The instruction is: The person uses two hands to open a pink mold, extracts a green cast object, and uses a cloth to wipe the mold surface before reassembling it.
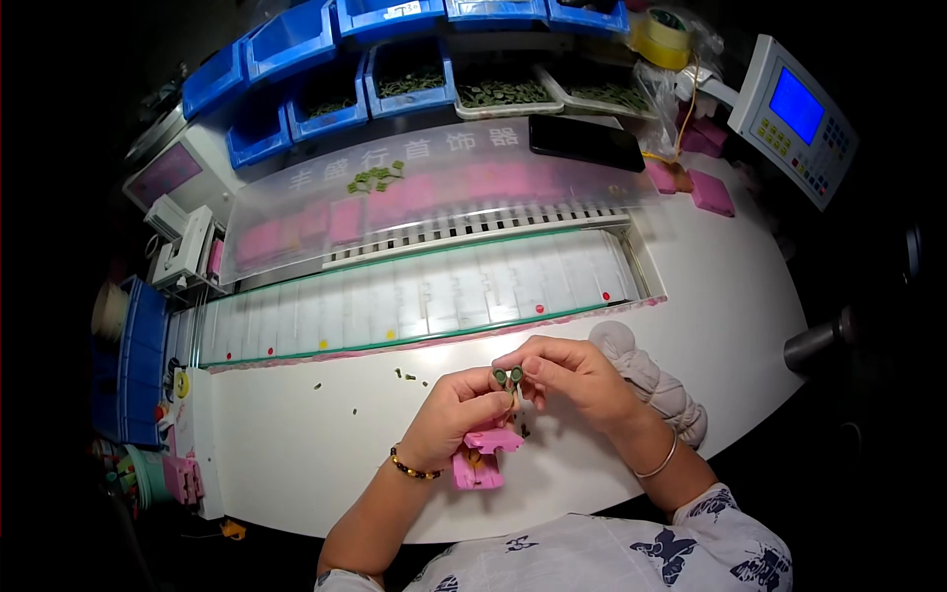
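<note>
My left hand (454,412) has its fingers closed round a small green piece with two round cup-like tops (508,376). My right hand (575,385) pinches at the same piece from the right, thumb beside the cups. A pink block (476,476) with brownish-yellow material inside is under my left hand, its second pink part (491,440) tilted just above it; whether my fingers grip them is unclear. Small green bits (400,373) lie on the white desk (276,434).
A long white panel strip (414,296) crosses the desk. Behind it are a translucent cover (454,148), green pieces (370,180), a black phone (587,143) and blue bins (409,84). A keypad display (794,118) stands right, grey cloth (671,409) beside my right arm, a blue crate (138,365) left.
</note>
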Demonstrator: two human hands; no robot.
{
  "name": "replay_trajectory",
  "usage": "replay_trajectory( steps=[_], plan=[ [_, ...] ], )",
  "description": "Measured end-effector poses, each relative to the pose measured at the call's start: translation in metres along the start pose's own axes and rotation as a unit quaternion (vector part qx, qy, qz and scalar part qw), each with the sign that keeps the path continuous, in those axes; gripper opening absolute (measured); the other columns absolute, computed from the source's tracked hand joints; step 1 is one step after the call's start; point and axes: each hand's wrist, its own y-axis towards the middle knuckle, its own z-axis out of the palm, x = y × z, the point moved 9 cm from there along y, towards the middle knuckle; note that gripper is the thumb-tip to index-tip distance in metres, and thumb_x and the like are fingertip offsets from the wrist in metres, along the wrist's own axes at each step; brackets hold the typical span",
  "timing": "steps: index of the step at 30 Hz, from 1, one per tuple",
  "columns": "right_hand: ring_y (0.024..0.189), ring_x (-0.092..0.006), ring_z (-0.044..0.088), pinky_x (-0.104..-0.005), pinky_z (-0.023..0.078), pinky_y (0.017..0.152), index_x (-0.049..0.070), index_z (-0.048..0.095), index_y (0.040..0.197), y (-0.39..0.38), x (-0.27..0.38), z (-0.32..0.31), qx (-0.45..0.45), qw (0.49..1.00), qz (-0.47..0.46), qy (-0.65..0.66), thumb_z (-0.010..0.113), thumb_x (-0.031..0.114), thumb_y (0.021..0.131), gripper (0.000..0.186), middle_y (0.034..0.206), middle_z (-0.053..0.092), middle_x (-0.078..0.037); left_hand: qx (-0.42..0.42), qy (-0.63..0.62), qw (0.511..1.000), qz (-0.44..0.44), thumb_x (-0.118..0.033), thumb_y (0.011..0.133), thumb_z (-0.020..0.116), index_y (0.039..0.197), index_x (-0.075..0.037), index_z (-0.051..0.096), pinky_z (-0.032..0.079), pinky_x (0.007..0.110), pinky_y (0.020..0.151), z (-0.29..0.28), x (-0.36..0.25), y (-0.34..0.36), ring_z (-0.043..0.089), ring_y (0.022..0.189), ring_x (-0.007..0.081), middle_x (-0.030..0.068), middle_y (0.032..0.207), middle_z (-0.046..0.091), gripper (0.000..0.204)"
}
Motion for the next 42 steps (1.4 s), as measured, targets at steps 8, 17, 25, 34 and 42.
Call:
replay_trajectory(
  steps=[8, 17, 25, 34, 42],
  plan=[
    [0.076, -0.0058, 0.053, -0.0206, 0.046, 0.066, 0.0, 0.066, 0.116, -0.001, 0.001, 0.002, 0.011, 1.0, -0.012, 0.009, 0.052, 0.017, 0.1, 0.027, 0.089, 0.062, -0.001, 0.016, -0.009, 1.0, 0.008, -0.01, 0.09, 0.059, 0.099, 0.001, 0.066, 0.048, 0.021, 0.065, 0.004, -0.001, 0.0, 0.057, 0.071, 0.0051, 0.0045, 0.092, 0.066, 0.016],
    [0.077, -0.0049, 0.054, -0.02, 0.044, 0.063, 0.002, 0.067, 0.11, -0.002, -0.006, 0.001, 0.001, 0.999, 0.005, 0.038, 0.059, 0.011, 0.095, 0.02, 0.091, 0.062, 0.0, 0.015, 0.051, 0.998, 0.014, -0.009, 0.09, 0.058, 0.1, 0.002, 0.064, 0.049, 0.022, 0.063, -0.003, 0.007, 0.003, 0.06, 0.072, 0.0073, 0.006, 0.088, 0.066, 0.017],
    [0.09, -0.0114, 0.059, -0.0238, 0.049, 0.077, -0.001, 0.065, 0.106, -0.004, 0.013, -0.005, -0.058, 0.993, -0.091, -0.057, 0.062, -0.006, 0.087, 0.02, 0.102, 0.06, -0.006, -0.104, 0.114, 0.975, 0.161, -0.005, 0.091, 0.062, 0.098, 0.003, 0.061, 0.045, 0.016, 0.061, -0.009, -0.017, -0.001, 0.056, 0.071, 0.0007, -0.0006, 0.081, 0.062, 0.011],
    [0.082, -0.009, 0.06, -0.0215, 0.048, 0.067, 0.004, 0.069, 0.105, -0.008, 0.026, -0.003, -0.093, 0.959, -0.139, -0.23, 0.067, 0.003, 0.085, 0.02, 0.093, 0.064, -0.004, -0.123, 0.104, 0.972, 0.17, -0.005, 0.091, 0.063, 0.099, 0.003, 0.061, 0.047, 0.016, 0.062, -0.016, -0.023, -0.005, 0.058, 0.071, 0.0017, 0.001, 0.083, 0.063, 0.011],
    [0.078, -0.0108, 0.06, -0.0242, 0.049, 0.065, 0.003, 0.068, 0.103, -0.011, 0.035, 0.008, -0.092, 0.926, -0.201, -0.307, 0.066, 0.0, 0.084, 0.02, 0.091, 0.063, -0.006, -0.142, 0.129, 0.967, 0.167, -0.005, 0.09, 0.064, 0.092, 0.002, 0.062, 0.046, 0.017, 0.06, -0.022, -0.022, -0.004, 0.056, 0.068, 0.0014, -0.0002, 0.079, 0.063, 0.008]
  ],
)
